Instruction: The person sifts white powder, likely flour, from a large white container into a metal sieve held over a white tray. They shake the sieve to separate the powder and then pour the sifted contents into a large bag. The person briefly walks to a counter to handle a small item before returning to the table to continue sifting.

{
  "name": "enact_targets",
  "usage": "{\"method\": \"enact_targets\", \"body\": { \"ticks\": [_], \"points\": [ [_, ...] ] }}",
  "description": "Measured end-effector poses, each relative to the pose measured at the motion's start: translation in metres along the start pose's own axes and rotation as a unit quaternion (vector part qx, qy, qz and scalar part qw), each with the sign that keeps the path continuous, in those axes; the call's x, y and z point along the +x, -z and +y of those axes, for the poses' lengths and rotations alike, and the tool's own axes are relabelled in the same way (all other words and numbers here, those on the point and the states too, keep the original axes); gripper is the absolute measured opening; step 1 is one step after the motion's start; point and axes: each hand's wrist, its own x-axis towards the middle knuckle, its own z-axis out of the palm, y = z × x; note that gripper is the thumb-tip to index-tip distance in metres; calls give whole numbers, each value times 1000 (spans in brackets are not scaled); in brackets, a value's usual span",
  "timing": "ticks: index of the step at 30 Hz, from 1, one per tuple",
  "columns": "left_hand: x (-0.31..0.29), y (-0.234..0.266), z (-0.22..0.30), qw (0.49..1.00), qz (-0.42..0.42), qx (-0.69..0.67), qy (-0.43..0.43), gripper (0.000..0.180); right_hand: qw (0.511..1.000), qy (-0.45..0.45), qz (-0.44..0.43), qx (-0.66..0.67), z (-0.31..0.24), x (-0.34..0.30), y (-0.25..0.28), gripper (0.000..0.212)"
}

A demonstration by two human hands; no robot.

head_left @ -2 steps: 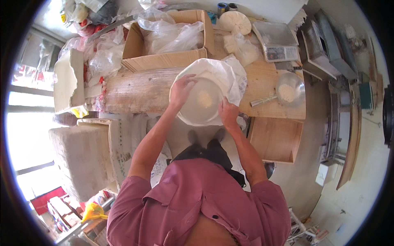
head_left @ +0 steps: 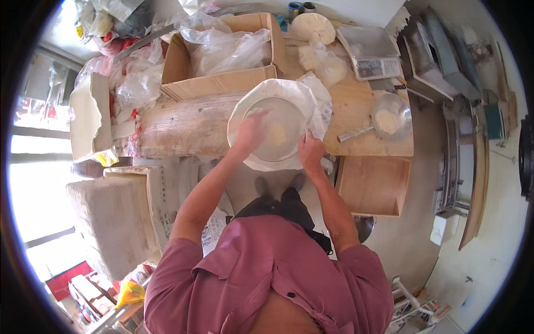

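A round sieve (head_left: 286, 131) with a thin rim and fine mesh is held over the open mouth of a white sack (head_left: 320, 106). A small pile of pale, crumbly matter (head_left: 277, 133) lies on the mesh. My right hand (head_left: 310, 150) is closed round the sieve's right edge. Over the left part of the mesh is my left hand (head_left: 251, 132), its fingers smeared by motion; whether it touches the mesh I cannot tell.
A cardboard box (head_left: 222, 83) of clear plastic bags stands behind on the wooden table (head_left: 189, 122). To the right are a scale (head_left: 371, 50), tied bags (head_left: 322, 61) and a metal bowl (head_left: 392, 117) with pale powder and a handled tool. Below sits an open wooden drawer (head_left: 371, 186).
The sieve's rim shows more fully and sits slightly differently over the sack. My left hand has moved a little right over the mesh and is now blurred. My right hand keeps its hold.
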Motion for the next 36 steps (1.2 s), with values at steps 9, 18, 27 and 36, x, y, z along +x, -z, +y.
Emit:
{"method": "enact_targets", "body": {
  "ticks": [9,18,27,36],
  "points": [
    [-14,-57,-29,929,-289,206,-104,42,999,-40,12,8,-17,2,-4,17],
    [14,-33,-52,923,-332,119,-156,36,997,-61,16,49,-30,5,6,22],
    [40,61,11,984,-115,-21,-136,39,999,-36,12,-15,-20,12,10,25],
    [9,85,29,992,-27,-121,25,13,996,-22,75,-45,-18,4,2,22]
  ]
}}
